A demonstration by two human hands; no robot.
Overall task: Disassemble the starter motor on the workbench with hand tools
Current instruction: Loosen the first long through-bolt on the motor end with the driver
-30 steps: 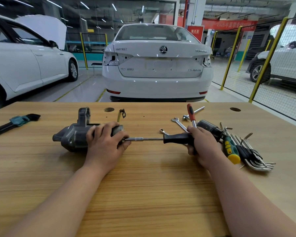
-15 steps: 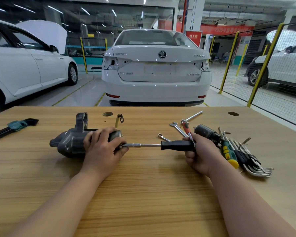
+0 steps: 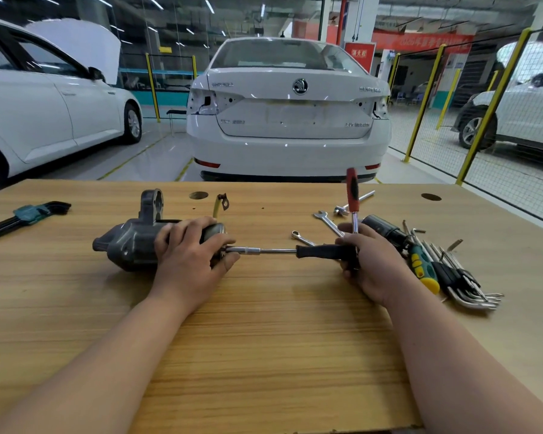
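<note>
The grey starter motor (image 3: 129,242) lies on its side on the wooden workbench (image 3: 264,333), nose to the left. My left hand (image 3: 192,255) presses down over its right end and hides the end cap. A black-handled socket driver (image 3: 323,251) runs level from the motor's right end to my right hand (image 3: 373,264), which grips the handle. A red-handled ratchet (image 3: 352,195) stands upright from the driver's handle end at my right fingers.
Hex keys and a green-and-yellow screwdriver (image 3: 423,270) lie right of my right hand, with spanners (image 3: 326,219) behind it. A green hex key set (image 3: 25,214) lies far left. A yellow wire with a terminal (image 3: 220,203) sits behind the motor. A white car (image 3: 289,114) stands beyond the bench.
The red-handled ratchet has swung up from lying tilted back to standing upright at my right hand. My left hand and the motor stay put.
</note>
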